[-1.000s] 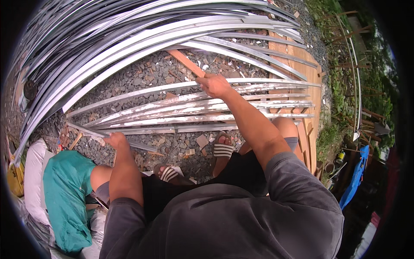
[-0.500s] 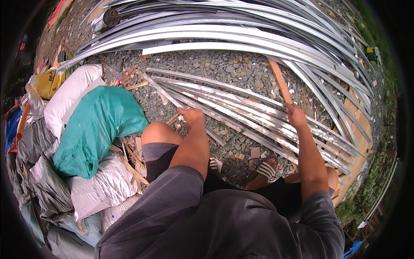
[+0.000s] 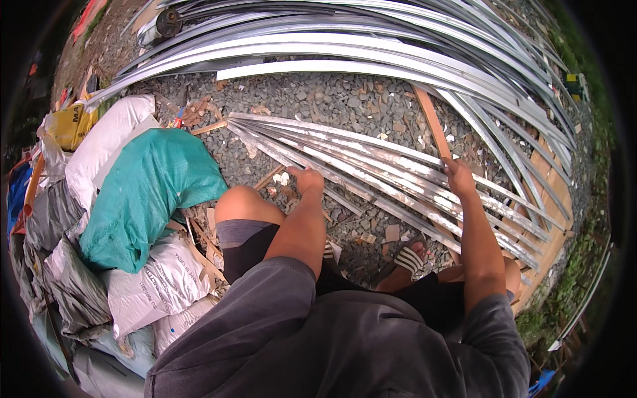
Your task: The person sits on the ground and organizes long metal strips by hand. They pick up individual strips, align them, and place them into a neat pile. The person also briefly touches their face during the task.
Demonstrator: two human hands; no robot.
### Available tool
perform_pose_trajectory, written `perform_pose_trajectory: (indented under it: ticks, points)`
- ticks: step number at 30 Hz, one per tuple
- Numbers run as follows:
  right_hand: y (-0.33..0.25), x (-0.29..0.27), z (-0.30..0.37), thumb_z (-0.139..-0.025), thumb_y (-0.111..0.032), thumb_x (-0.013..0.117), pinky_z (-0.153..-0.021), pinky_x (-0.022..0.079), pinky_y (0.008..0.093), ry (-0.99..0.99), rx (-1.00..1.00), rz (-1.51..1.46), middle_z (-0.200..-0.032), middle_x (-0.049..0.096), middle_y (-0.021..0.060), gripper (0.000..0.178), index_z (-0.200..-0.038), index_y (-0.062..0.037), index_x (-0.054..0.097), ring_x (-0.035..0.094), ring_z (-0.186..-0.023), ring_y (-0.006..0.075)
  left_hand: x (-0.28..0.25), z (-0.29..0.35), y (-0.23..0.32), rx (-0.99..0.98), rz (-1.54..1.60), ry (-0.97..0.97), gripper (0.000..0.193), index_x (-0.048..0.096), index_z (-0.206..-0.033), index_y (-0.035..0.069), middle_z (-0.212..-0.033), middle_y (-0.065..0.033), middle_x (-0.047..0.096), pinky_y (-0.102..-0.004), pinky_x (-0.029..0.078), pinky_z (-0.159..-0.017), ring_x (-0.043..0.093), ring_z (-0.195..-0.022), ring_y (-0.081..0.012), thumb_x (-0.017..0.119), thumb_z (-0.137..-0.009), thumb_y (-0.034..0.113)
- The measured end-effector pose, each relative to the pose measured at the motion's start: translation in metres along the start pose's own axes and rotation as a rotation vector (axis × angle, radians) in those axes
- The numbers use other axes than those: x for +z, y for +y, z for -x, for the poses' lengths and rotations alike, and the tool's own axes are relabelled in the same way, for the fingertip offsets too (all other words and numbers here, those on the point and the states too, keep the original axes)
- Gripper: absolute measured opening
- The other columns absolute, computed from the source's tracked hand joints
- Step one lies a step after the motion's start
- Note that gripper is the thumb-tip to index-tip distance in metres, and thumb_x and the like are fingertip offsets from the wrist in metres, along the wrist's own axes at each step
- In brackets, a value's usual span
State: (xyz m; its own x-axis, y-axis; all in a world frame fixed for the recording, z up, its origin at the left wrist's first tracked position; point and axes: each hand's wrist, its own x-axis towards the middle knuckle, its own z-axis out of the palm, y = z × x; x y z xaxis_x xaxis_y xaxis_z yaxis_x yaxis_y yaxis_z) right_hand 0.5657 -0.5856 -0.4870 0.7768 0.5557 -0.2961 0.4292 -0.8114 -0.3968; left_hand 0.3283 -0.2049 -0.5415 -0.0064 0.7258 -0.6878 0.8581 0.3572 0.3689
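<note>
Scuffed, white-stained metal channels [image 3: 352,156] fan out across the gravel in front of me, their far-left ends bunched together. My left hand [image 3: 307,179] is closed on the nearest slanting metal channel [image 3: 272,151], above my left knee. On the right, my right hand [image 3: 458,176] wraps round the farthest channel of the fan [image 3: 391,146]. A brown wooden strip [image 3: 431,123] runs beneath the channels near that hand. My fingertips are partly hidden on both sides.
Long shiny metal profiles [image 3: 318,46] lie piled across the back and curve down the right. Stuffed sacks, one green [image 3: 146,192], crowd my left side. A wooden board [image 3: 554,192] lies under the channels' right ends. My sandalled foot [image 3: 408,259] rests on the gravel among scraps.
My left hand has shifted right with the nearest channel. The far channel's left end has dropped slightly toward me, and the left ends are bunched closer. My right hand has moved slightly right.
</note>
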Motion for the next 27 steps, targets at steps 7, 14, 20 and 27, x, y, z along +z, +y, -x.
perform_pose_trajectory:
  ticks: [7, 14, 20, 27]
  points:
    - [0.008, 0.022, 0.007, -0.089, -0.010, 0.066, -0.091, 0.051, 0.0495, -0.022, 0.008, 0.004, -0.109, 0.068, 0.0191, 0.035, -0.124, -0.0125, 0.067, 0.065, -0.101, 0.0405, 0.004, 0.005, 0.012, -0.027, 0.139, -0.134, 0.082, -0.016, -0.161, 0.016, -0.142, -0.0276, 0.050, -0.0477, 0.059, -0.072, 0.065, -0.099, -0.0384, 0.042, -0.105, 0.021]
    - [0.002, 0.031, 0.012, -0.089, -0.015, 0.067, -0.093, 0.052, 0.0490, 0.003, 0.058, 0.154, -0.122, 0.064, 0.0162, 0.036, -0.125, -0.0155, 0.067, 0.062, -0.111, 0.0379, 0.000, 0.021, 0.039, -0.077, 0.208, -0.151, 0.085, -0.015, -0.162, 0.016, -0.153, -0.0242, 0.041, -0.0488, 0.061, -0.081, 0.059, -0.119, -0.0373, 0.047, -0.105, 0.029]
    - [-0.011, 0.023, 0.020, -0.090, -0.030, 0.071, -0.098, 0.051, 0.0476, -0.104, 0.129, 0.116, -0.130, 0.058, 0.0182, 0.054, -0.140, -0.0180, 0.054, 0.060, -0.117, 0.0373, 0.009, 0.004, 0.039, -0.212, 0.370, -0.143, 0.095, -0.013, -0.160, 0.012, -0.149, -0.0215, 0.043, -0.0558, 0.053, -0.093, 0.055, -0.119, -0.0367, 0.057, -0.098, 0.029]
    - [-0.032, 0.023, 0.031, -0.086, -0.038, 0.075, -0.099, 0.049, 0.0466, -0.125, 0.080, 0.356, -0.118, 0.060, 0.0153, 0.043, -0.117, -0.0108, 0.064, 0.059, -0.117, 0.0351, 0.021, -0.032, 0.018, -0.146, 0.276, -0.226, 0.059, 0.036, -0.149, 0.000, -0.145, -0.0227, 0.042, -0.0537, 0.052, -0.099, 0.053, -0.123, -0.0437, 0.055, -0.101, 0.029]
